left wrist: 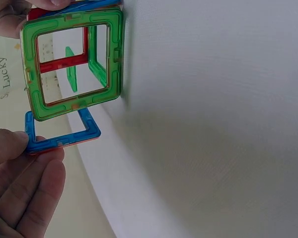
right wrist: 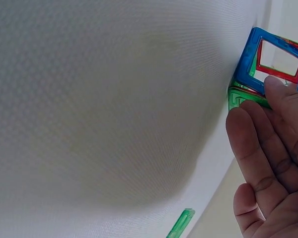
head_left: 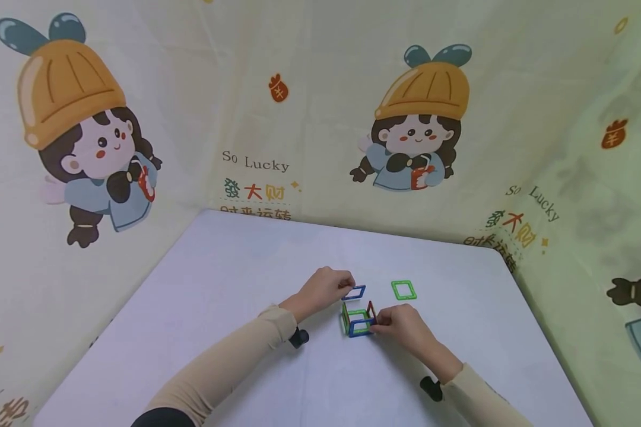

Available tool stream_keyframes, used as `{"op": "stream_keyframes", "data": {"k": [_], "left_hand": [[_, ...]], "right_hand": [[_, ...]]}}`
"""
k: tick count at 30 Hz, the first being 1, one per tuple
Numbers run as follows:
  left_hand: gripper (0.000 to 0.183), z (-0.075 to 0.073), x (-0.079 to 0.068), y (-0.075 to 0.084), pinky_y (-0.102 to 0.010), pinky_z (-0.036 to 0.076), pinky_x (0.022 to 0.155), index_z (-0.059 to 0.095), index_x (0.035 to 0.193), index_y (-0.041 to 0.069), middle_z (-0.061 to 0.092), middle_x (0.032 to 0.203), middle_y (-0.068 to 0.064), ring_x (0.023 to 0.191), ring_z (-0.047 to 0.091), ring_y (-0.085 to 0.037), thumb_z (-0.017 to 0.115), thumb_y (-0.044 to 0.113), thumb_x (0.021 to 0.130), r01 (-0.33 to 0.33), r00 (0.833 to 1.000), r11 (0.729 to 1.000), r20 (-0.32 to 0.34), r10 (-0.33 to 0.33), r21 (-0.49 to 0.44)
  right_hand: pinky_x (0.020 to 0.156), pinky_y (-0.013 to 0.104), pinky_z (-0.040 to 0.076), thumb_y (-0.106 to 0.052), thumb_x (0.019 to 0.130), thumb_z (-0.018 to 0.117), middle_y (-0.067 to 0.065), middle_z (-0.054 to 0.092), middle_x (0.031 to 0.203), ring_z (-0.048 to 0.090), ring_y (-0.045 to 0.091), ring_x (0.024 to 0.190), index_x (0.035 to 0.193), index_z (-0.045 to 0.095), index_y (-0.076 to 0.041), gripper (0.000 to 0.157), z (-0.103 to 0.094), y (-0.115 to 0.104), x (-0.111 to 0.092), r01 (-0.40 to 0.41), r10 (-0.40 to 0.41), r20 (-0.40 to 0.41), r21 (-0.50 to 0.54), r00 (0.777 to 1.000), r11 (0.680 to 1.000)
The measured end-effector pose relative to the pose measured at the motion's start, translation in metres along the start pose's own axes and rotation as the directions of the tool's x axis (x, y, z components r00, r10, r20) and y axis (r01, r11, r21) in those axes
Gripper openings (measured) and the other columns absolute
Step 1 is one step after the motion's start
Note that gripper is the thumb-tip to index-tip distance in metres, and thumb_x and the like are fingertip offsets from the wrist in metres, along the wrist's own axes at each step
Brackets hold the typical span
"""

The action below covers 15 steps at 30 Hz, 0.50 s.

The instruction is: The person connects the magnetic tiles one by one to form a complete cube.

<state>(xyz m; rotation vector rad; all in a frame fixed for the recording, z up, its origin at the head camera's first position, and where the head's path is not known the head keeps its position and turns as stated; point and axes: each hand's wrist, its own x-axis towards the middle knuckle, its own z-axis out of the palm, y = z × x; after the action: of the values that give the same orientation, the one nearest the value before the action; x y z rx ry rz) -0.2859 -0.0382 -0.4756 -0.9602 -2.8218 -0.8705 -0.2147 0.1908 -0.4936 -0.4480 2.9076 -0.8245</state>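
Observation:
My left hand [head_left: 328, 286] pinches a blue square magnetic tile [left wrist: 64, 141] by one corner, thumb on one face and fingers underneath. This tile is held close to the far side of a small open box [head_left: 351, 329] made of green, red and blue magnetic frame tiles. A green tile [left wrist: 31, 74] faces the left wrist camera as one wall, and a blue tile [right wrist: 247, 57] forms the near wall. At the box's right side my right hand [head_left: 406, 327] pinches it, thumb against the blue wall and fingers by the green tile at that side.
A loose green square tile [head_left: 404, 281] lies flat on the white table [head_left: 235, 267], beyond the box and to the right. Black wrist cameras hang under the left wrist [head_left: 299, 338] and the right wrist [head_left: 431, 389]. Printed cloth [head_left: 320, 130] surrounds the table's back and sides.

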Motion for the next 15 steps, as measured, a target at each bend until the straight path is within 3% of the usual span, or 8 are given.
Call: {"op": "stream_keyframes", "data": {"k": [11,15], "left_hand": [[0.011,0.0032,-0.0010,0.0073,-0.022,0.057,0.085,0.077,0.107,0.016,0.079,0.101,0.003,0.093,0.072,-0.006,0.071,0.019,0.099,0.011,1.000,1.000,0.024,-0.011,-0.005],[0.010,0.0054,-0.0028,0.0085,-0.020,0.056,0.083,0.077,0.106,0.018,0.079,0.099,0.005,0.088,0.070,-0.003,0.071,0.020,0.099,0.006,0.999,1.000,0.039,-0.007,0.012]], "right_hand": [[0.060,0.020,0.046,-0.017,0.082,0.087,-0.008,0.071,0.071,0.055,0.007,0.065,0.082,0.079,-0.014,0.008,-0.0026,-0.0007,0.0008,-0.004,0.004,0.000,0.013,1.000,1.000],[0.059,0.019,0.045,-0.018,0.083,0.087,-0.009,0.070,0.070,0.053,0.006,0.064,0.080,0.079,-0.015,0.009,-0.0026,-0.0006,-0.0001,0.001,-0.001,-0.004,0.002,1.000,1.000]]}}
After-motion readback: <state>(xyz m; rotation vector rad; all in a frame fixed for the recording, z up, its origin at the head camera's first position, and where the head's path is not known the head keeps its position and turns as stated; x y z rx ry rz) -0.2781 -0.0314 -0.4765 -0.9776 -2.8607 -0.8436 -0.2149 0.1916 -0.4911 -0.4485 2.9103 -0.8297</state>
